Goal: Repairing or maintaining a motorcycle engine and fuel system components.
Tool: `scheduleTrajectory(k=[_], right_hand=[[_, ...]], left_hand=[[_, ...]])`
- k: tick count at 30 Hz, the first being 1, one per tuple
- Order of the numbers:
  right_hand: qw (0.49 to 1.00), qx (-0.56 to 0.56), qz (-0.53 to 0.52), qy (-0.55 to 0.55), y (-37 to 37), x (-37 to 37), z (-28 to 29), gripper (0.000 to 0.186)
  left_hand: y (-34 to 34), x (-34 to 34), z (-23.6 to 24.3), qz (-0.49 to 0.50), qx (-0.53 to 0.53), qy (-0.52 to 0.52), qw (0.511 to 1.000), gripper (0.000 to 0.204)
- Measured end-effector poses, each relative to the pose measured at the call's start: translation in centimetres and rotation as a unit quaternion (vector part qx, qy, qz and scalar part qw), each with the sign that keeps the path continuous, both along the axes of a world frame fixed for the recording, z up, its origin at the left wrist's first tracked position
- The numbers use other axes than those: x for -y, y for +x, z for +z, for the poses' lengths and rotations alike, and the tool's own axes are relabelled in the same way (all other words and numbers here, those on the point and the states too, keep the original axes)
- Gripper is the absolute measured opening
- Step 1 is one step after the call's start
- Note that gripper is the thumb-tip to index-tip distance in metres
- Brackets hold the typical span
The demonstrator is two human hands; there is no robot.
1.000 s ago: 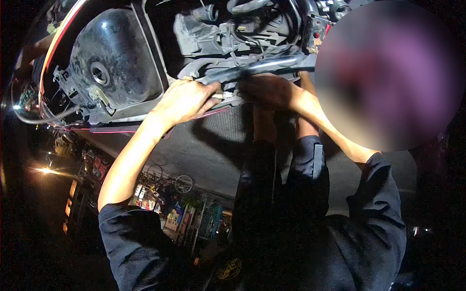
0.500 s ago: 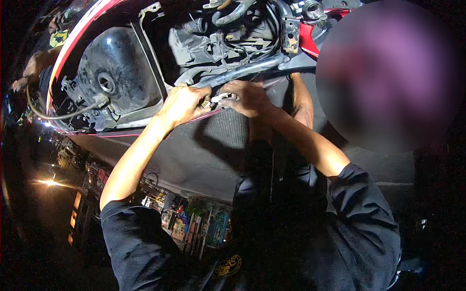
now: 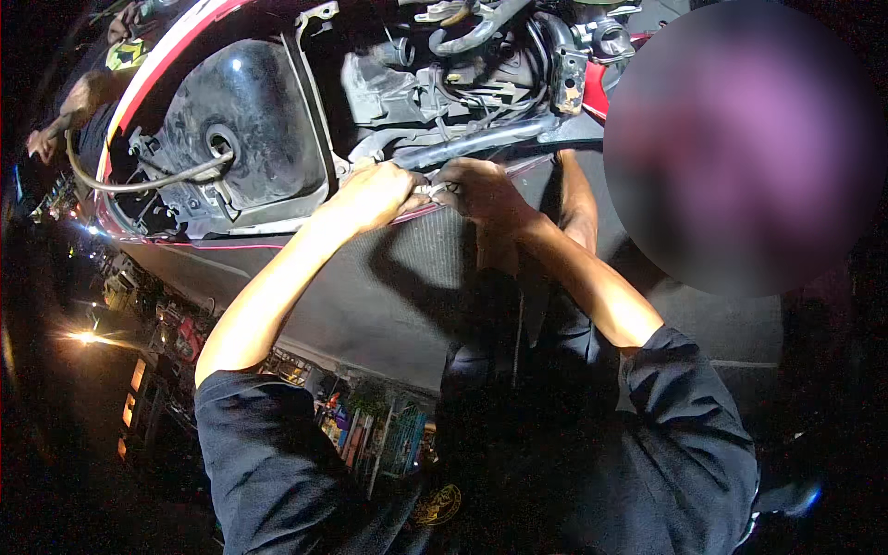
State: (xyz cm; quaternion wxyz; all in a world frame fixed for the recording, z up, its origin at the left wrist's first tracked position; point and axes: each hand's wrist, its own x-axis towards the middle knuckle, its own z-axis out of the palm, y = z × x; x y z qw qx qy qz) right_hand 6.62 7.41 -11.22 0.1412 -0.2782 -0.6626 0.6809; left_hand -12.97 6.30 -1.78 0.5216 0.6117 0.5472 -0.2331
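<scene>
Beside the frame tube [image 3: 481, 143] of a motorcycle with its body panels open, my two hands meet fingertip to fingertip. My left hand [image 3: 379, 192] is closed in a pinch, its fingers hiding most of what they grip. My right hand [image 3: 481, 190] is closed too, pinching a small pale piece [image 3: 441, 191] that looks like a wire connector. The piece sits between the two sets of fingers; whether its halves are joined cannot be made out. Just left of my hands is the black fuel tank [image 3: 264, 120] with its round opening.
At the far left another person's hand [image 3: 44, 143] is near a hose [image 3: 120, 188] that runs to the tank opening. Red-and-white bodywork [image 3: 153, 88] curves round the tank. A bare limb [image 3: 578, 199] shows right of my hands. A large blurred patch covers the upper right.
My fingers have come closer together, covering the left-hand pale piece. The hose end has risen to the tank opening. The whole view has shifted slightly.
</scene>
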Motion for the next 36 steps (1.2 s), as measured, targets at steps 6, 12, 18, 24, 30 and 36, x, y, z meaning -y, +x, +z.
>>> scheduleTrajectory(k=[6,12,18,24,30,36], right_hand=[[0.999,-0.052,-0.001,-0.002,0.4,0.0,-0.3,0.02],[0.994,-0.103,-0.02,0.026,0.8,1.6,-2.3,0.027],[0.964,-0.137,0.023,0.226,0.3,1.1,-2.4,0.027],[0.973,-0.117,0.088,0.18,0.5,0.7,-3.1,0.036],[0.965,-0.188,0.033,0.182,0.4,0.1,-3.5,0.037],[0.945,0.021,0.089,-0.314,4.8,-2.5,-5.5,0.023]], left_hand=[[-0.3,0.8,0.2,0.122,0.034,0.037,0.991,0.034],[0.1,0.0,0.4,0.11,0.018,0.028,0.993,0.035],[-0.2,0.6,0.6,0.088,-0.005,0.064,0.994,0.036],[-0.8,0.7,0.0,0.038,0.037,0.047,0.998,0.031],[-1.1,0.8,-0.2,0.014,0.041,0.048,0.998,0.034],[-2.0,0.7,0.8,0.032,0.086,0.034,0.995,0.03]])
